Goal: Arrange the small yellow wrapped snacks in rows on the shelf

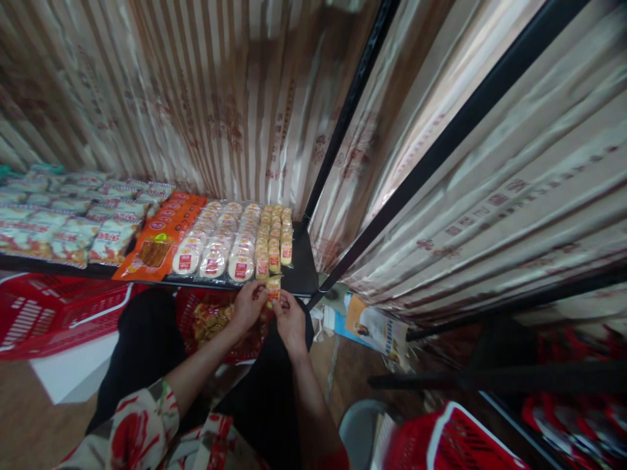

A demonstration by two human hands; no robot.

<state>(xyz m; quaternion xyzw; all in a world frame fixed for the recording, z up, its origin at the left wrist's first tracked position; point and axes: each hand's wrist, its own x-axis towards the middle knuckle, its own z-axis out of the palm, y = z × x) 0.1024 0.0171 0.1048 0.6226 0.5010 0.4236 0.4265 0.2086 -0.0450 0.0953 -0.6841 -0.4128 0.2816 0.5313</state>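
Both hands meet on one small yellow snack packet (273,291) with a red label, just in front of the shelf edge. My left hand (249,304) pinches its left side. My right hand (290,316) grips its lower right side. Right behind it on the black shelf (304,258) stand rows of matching yellow packets (274,251). Left of those lie rows of round white wrapped cakes (214,251) with red labels. Under my forearms, between the knees, a red basket (185,312) holds many loose yellow packets (210,321).
An orange snack bag (161,238) and several white-and-blue bags (73,228) fill the shelf's left part. Black metal posts (350,114) rise at the right before a pleated curtain (220,98). Another red basket (63,307) stands left; a red basket (455,440) and grey bucket (360,424) stand lower right.
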